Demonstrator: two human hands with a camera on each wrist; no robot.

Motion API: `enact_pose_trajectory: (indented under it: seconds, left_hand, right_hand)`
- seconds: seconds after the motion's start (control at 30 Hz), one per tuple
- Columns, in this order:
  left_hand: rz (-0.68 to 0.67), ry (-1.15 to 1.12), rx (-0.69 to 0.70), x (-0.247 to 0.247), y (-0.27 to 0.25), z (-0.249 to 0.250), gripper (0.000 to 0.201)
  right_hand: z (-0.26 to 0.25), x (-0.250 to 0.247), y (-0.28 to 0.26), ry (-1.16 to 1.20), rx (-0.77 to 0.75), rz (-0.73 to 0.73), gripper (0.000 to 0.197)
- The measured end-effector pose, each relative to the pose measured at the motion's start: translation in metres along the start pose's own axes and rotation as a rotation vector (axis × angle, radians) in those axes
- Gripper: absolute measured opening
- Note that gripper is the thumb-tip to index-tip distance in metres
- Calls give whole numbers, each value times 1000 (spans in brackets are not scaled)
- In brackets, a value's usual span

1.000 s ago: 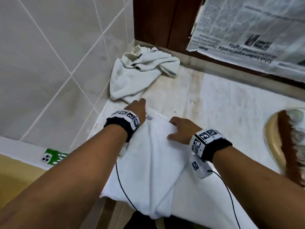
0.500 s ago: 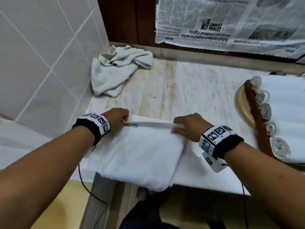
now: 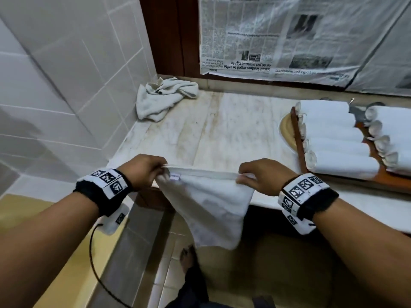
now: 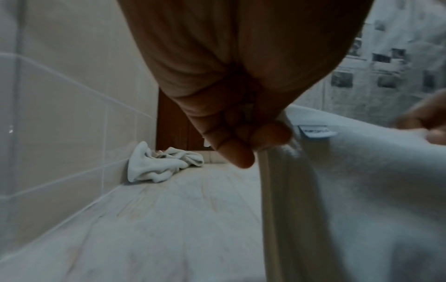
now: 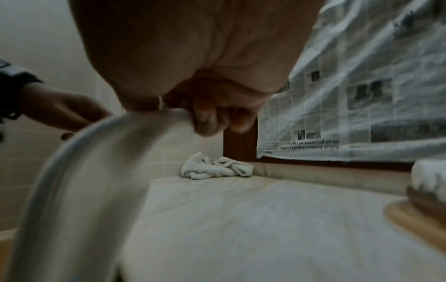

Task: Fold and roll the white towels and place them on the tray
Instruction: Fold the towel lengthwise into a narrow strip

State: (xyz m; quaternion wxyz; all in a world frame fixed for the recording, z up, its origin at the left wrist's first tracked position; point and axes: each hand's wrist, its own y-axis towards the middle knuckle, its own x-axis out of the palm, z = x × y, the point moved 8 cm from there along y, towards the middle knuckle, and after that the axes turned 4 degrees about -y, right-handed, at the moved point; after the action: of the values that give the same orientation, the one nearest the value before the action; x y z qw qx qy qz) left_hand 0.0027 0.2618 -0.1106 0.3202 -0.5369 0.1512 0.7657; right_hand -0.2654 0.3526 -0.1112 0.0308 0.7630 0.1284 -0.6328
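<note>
A white towel (image 3: 211, 205) hangs in the air in front of the counter's front edge, stretched between both hands. My left hand (image 3: 145, 171) pinches its top left corner, near a small label (image 3: 175, 177). My right hand (image 3: 259, 174) pinches the top right corner. The left wrist view shows the left hand (image 4: 243, 137) gripping the towel (image 4: 350, 190) by its hem. In the right wrist view the right hand (image 5: 205, 118) holds the blurred towel (image 5: 91, 171). Several rolled white towels (image 3: 335, 150) lie on the wooden tray (image 3: 299, 138) at the right.
A crumpled white towel (image 3: 164, 96) lies in the far left corner of the marble counter (image 3: 222, 134). White tiled wall (image 3: 66, 85) runs along the left. Newspaper (image 3: 289, 36) covers the window behind. A foot (image 3: 189, 258) and the tiled floor show below.
The towel lay folded on the counter's front edge under both hands. Both hands have since taken its top corners and lifted it off the counter, so it hangs spread out.
</note>
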Motion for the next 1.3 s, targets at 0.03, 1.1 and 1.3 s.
enact_pose_trajectory:
  seconds: [0.03, 1.1, 1.3]
  left_hand:
    - [-45, 34, 14, 5, -4, 11, 10]
    - [210, -587, -378, -128, 464, -54, 15]
    - [157, -575, -480, -57, 523, -104, 11]
  right_hand:
    - [3, -10, -9, 1, 13, 30, 25]
    - [314, -170, 301, 318, 682, 258, 39]
    - [384, -65, 339, 652, 888, 275, 36]
